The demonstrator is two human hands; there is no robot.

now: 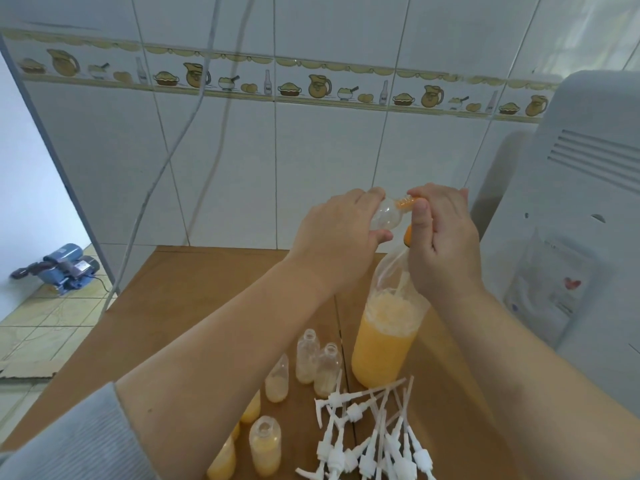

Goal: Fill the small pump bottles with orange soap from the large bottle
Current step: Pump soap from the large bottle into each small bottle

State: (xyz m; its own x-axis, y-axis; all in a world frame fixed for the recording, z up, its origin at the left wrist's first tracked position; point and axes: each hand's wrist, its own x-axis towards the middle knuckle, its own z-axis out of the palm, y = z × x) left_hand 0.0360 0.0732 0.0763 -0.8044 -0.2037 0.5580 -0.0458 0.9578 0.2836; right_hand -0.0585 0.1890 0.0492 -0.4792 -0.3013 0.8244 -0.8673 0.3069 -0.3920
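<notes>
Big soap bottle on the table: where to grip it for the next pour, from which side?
Grip the large bottle around its straight, soap-filled lower body, coming from the right. It stands upright; the small bottles crowd its left and the loose pumps lie in front. The right hand covers its top.

The large bottle (384,341) is clear, thin plastic, glossy, with frothy orange soap inside. The small pump bottles (317,356) are the same clear, smooth plastic. The pump heads (374,441) are matt white plastic. The tabletop (194,299) looks like smooth, matt brown board. The wall tiles (329,161) are glossy white ceramic. The sleeve (69,441) is grey ribbed knit cloth.
</notes>
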